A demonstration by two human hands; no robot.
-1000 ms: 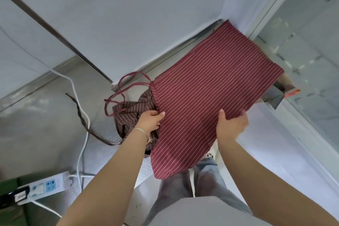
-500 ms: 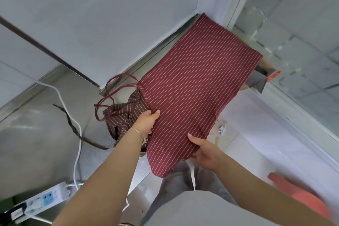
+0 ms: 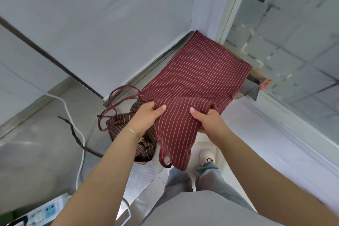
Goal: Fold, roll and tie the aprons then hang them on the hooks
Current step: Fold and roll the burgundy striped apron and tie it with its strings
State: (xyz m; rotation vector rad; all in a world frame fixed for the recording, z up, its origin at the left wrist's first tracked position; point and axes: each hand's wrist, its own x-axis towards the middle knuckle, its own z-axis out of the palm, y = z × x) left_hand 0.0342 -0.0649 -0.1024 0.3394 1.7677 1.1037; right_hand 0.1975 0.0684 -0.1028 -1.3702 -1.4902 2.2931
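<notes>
The red striped apron [image 3: 192, 86] is thin woven cloth with fine pale pinstripes, folded into a long, flat-sided band. Its long axis runs from the person's waist up and away toward the white door frame [image 3: 207, 5], where the far end lies squared off at the foot of the frame. The near end hangs limp, narrowing to a rounded tip with a small strap loop [image 3: 165, 161] dangling beside it. The left hand [image 3: 146, 117] grips the band's left edge, fingers curled over bunched cloth, thumb on top. The right hand [image 3: 209, 119] grips the right edge, thumb on top, fingers tucked under, with a soft fold raised between the two hands. Thin red ties [image 3: 113, 104] loop out from the left edge, away from the frame. Below the left hand a brown striped apron [image 3: 124, 126] lies crumpled in a heap on the grey floor [image 3: 27, 161]. A white cable [image 3: 73, 121] crosses the floor further left. Right of the frame stands a frosted glass panel [image 3: 293, 42]; bare pale floor shows between it and the person's legs.
</notes>
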